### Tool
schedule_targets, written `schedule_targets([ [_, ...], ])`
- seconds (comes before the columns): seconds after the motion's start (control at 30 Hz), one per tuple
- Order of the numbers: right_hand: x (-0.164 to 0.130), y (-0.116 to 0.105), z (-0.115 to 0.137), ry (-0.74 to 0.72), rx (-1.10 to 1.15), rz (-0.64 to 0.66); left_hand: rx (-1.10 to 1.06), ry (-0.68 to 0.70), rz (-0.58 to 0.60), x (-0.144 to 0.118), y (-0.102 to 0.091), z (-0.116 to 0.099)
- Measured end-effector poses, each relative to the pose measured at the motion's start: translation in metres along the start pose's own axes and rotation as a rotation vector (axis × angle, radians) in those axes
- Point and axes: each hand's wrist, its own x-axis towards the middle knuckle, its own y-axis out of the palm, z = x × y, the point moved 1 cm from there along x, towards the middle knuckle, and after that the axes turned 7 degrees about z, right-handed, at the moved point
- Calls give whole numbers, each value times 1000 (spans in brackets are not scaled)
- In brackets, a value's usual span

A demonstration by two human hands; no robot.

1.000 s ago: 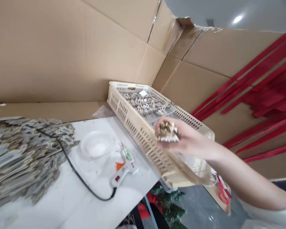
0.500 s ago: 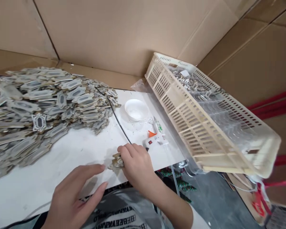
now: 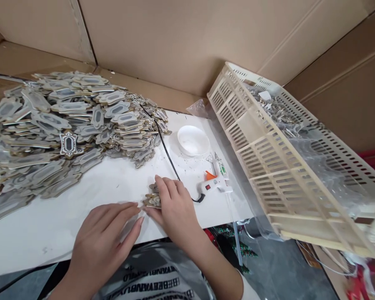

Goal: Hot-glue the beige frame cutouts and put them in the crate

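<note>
My right hand (image 3: 178,208) is closed over a small stack of grey-brown, frame-shaped plaques (image 3: 152,199) at the front of the white table. Its palm and fingers hide much of that stack. Just left of it, my left hand (image 3: 103,233) has its thumb and fingertips apart, close to the right thumb; I make out nothing held there. Farther left spreads a large heap of similar ornate plaques (image 3: 90,106), one of them showing a dark centre and white scrollwork.
A white glue gun (image 3: 211,185) with an orange trigger lies right of my hands, its black cord (image 3: 167,156) crossing the table. Behind it stands a white bowl (image 3: 193,141). A cream plastic crate (image 3: 250,143) holds clear packaging and small metallic pieces. Cardboard walls (image 3: 162,46) enclose the back.
My left hand has moved closer to my right hand, its thumb and fingertips nearer together. The right thumb now shows beside the stack. The view has shifted, moving the table's contents rightward.
</note>
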Motion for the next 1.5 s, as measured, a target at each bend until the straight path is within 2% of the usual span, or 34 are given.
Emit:
schedule_targets([
  [0.3, -14, 9, -2, -81, 26, 38, -5, 16, 82, -2, -1, 1],
  [0.6, -33, 8, -12, -149, 102, -157, 53, 6, 128, 2, 2, -2],
  [0.87, -51, 6, -19, -137, 169, -253, 191, 123, 236, 24, 11, -2],
  [1.13, -59, 3, -24, -134, 224, -269, 112, 119, 234, 18, 4, 5],
  [1.4, -64, 3, -25, -153, 195, -295, 295, 7, 210, 3, -7, 13],
  [1.5, -64, 2, -24, -180, 195, -261, 184, 15, 200, 3, -6, 8],
])
